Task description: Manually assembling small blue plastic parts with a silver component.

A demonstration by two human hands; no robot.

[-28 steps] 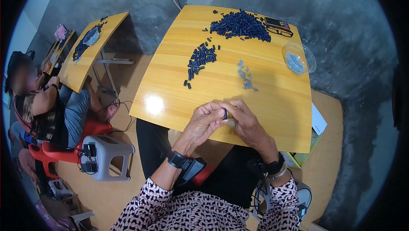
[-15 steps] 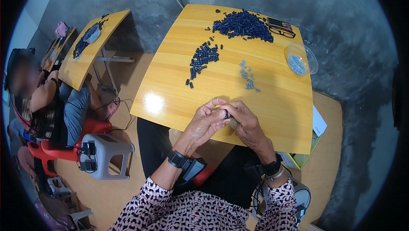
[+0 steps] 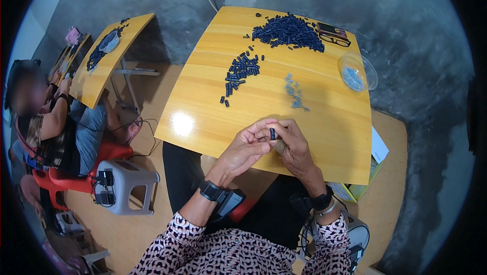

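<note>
Over the near edge of the table, my two hands meet around one small dark-blue plastic cylinder (image 3: pixel 272 134). My right hand (image 3: pixel 293 148) is closed, pinching the piece between thumb and fingers. From the other side, the curled fingers of my left hand (image 3: pixel 241 150) press against it, with the thumb just below. Beyond my hands lies a small scatter of tiny light-grey pieces (image 3: pixel 294 92). A loose group of the same dark cylinders (image 3: pixel 241 72) sits farther left, and a large heap of them (image 3: pixel 288 32) covers the far part of the table.
On the yellow wooden table (image 3: pixel 203 117), a clear bowl (image 3: pixel 353 78) of small pale pieces stands at the right edge. Eyeglasses (image 3: pixel 335 40) and a phone (image 3: pixel 332 29) lie at the far right. Left of me, another person (image 3: pixel 50 117) sits at a second table (image 3: pixel 109 64).
The dark cylinder has turned more upright and shows more between my fingers. My left thumb has slid down off it. The piles on the table stay as they were.
</note>
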